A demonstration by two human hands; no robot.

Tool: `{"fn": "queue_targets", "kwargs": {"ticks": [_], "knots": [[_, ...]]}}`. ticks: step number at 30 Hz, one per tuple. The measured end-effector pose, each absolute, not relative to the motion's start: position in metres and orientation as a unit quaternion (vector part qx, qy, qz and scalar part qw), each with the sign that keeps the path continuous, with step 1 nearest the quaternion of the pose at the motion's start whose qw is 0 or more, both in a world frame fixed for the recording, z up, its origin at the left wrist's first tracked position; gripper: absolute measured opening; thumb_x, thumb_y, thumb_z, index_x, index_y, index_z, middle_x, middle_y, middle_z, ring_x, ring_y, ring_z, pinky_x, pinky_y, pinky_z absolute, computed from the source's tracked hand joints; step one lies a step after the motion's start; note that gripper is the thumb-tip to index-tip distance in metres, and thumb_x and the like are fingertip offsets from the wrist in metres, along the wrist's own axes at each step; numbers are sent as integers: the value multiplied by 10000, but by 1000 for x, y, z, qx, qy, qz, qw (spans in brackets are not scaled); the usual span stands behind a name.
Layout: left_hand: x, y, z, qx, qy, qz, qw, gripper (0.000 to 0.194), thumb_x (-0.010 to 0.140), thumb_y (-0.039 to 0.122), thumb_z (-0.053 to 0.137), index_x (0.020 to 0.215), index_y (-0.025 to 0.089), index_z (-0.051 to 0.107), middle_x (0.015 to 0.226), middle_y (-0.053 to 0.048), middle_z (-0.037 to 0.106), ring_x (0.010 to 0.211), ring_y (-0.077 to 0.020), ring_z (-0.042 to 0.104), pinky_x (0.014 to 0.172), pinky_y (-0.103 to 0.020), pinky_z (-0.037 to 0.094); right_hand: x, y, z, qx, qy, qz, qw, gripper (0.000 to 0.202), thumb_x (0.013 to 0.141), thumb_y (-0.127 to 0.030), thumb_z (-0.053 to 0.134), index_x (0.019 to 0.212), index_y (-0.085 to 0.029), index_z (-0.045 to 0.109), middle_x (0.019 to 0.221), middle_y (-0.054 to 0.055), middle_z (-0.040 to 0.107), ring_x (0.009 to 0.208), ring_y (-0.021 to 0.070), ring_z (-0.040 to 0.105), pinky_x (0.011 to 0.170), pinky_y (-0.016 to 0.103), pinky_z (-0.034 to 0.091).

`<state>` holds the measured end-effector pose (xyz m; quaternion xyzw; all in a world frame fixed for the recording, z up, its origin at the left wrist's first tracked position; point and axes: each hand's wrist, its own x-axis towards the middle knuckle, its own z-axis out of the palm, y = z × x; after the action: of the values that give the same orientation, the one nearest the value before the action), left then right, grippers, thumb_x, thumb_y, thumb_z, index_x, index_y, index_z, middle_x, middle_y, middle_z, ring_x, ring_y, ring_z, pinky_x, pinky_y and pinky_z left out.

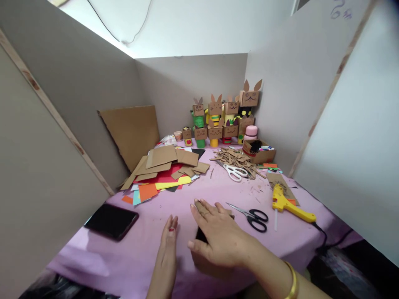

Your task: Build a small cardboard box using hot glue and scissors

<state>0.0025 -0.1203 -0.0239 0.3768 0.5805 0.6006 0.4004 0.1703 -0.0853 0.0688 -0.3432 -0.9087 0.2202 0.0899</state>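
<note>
My right hand (220,236) lies spread, palm down, across the top of a small brown cardboard box (207,268) at the front of the table. A dark patch shows beneath its thumb; whether that is the box's inside or a black surface, I cannot tell. To the left, my left hand (167,245) stands on edge with its fingers stretched out, apart from the box and holding nothing. Black-handled scissors (257,220) lie just right of my right hand, blades partly apart. Further right rests a yellow hot glue gun (289,205) with a glue stick near it.
A black phone (112,221) lies at left. Behind are stacked cardboard and coloured paper (162,158), cardboard scraps (233,158) and white scissors (235,172). Several cardboard animal figures (215,109) stand at the back beside a box of pens (260,157). Partition walls enclose the table.
</note>
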Motion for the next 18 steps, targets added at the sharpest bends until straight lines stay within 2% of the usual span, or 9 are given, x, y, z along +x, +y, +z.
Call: {"fn": "queue_targets", "kwargs": {"ticks": [2, 8, 15, 18], "knots": [[2, -121, -32, 355, 579, 608, 411, 976, 719, 778, 443, 1398, 91, 297, 1476, -239, 352, 1350, -346, 355, 1128, -473, 275, 170, -85, 67, -346, -909, 218, 80, 802, 895, -583, 323, 1476, -54, 163, 1546, 216, 129, 1430, 329, 96, 1120, 591, 89], [9, -139, -35, 305, 558, 632, 442, 996, 622, 791, 557, 1313, 88, 422, 1388, -260, 468, 1252, -357, 491, 1070, -450, 368, 171, -86, 64, -343, -911, 209, 92, 809, 891, -601, 315, 1477, -61, 174, 1541, 229, 155, 1428, 334, 115, 1113, 594, 86], [9, -168, -39, 274, 561, 619, 476, 860, 651, 760, 570, 1214, 113, 493, 1279, -260, 556, 1122, -353, 591, 988, -470, 414, 170, -83, 55, -330, -909, 223, 120, 849, 858, -625, 401, 1461, -50, 235, 1524, 264, 184, 1416, 370, 143, 1095, 620, 89], [7, -180, -43, 261, 572, 605, 488, 776, 677, 711, 591, 1183, 128, 513, 1184, -237, 613, 1030, -329, 636, 929, -453, 443, 173, -80, 62, -321, -903, 243, 150, 850, 822, -619, 493, 1450, -85, 285, 1511, 253, 238, 1416, 350, 166, 1097, 619, 79]]}}
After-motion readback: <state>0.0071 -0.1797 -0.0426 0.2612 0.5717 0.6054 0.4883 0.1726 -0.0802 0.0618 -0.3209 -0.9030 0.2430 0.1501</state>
